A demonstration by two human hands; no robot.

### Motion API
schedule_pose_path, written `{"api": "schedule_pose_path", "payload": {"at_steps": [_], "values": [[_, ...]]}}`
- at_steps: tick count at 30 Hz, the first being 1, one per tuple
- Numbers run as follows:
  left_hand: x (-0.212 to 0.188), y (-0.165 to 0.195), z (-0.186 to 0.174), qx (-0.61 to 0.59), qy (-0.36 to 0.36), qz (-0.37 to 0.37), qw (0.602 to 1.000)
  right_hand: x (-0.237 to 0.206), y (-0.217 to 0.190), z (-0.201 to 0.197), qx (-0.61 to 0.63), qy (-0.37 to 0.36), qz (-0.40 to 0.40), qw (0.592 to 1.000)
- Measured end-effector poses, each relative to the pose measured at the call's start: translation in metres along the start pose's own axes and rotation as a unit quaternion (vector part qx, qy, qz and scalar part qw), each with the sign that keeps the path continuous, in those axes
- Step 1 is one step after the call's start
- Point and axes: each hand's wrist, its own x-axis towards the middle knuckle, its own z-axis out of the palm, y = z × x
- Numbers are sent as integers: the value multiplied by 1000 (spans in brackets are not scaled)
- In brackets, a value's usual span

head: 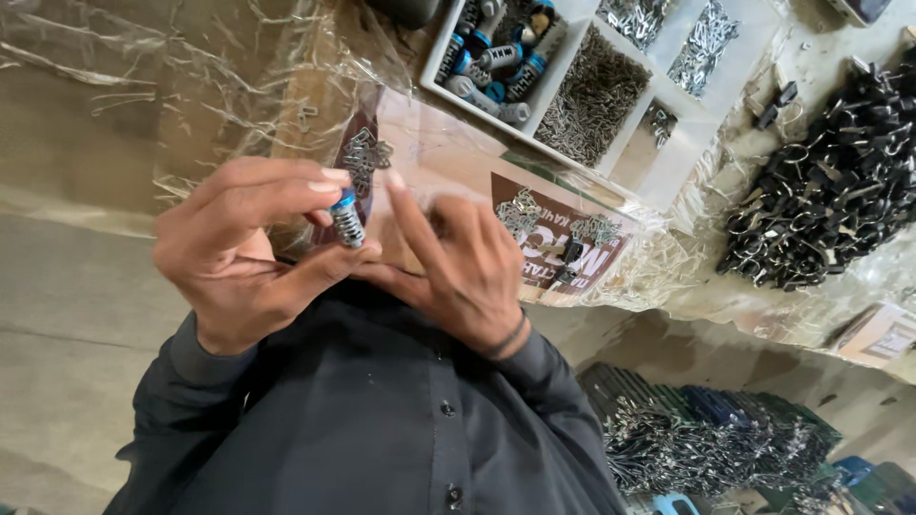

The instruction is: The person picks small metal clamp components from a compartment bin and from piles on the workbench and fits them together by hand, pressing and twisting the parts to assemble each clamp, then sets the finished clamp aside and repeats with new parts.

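Left hand (243,253) pinches a small cylinder with a blue cap and a coiled metal body (346,220) between thumb and fingertips, held up above the bench's near edge. Right hand (458,267) sits just beside it, fingers curled, index finger touching the flat metal ornament (366,153) rising from the cylinder's top. Farther back on the bench, a white divided tray (668,176) holds more blue-capped cylinders (496,57).

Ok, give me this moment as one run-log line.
left hand: pinches small blue-capped cylinder | right hand: fingers at same part | metal charm above | white divided tray behind
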Motion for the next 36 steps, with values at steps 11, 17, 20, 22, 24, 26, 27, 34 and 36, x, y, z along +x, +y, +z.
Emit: {"api": "schedule_pose_path", "payload": {"at_steps": [11, 17, 20, 22, 24, 26, 27, 34, 36], "values": [[0, 3, 11, -15, -44, -40, 998, -45, 37, -10, 23, 66, -192, 979], [15, 2, 39, -11, -125, 31, 992, -65, 33, 4, 617, 213, 55, 755], [18, 6, 50, -13, -154, 52, 987, -68, 32, -4, 286, 232, 171, 914], [19, 8, 54, -7, -171, 59, 983, -67, 33, -7, 310, 241, 175, 903], [18, 8, 59, 1, -185, 60, 981, -67, 34, -8, 381, 244, 157, 878], [17, 5, 62, 1, -188, 61, 980, -68, 35, -6, 488, 244, 119, 830], [17, 4, 63, 0, -190, 63, 980, -69, 35, -4, 523, 244, 134, 805], [11, -1, 62, 11, -164, 60, 984, -77, 29, -4, 608, 201, 234, 731], [11, -1, 62, 13, -165, 57, 985, -76, 29, -8, 609, 189, 247, 730]]}}
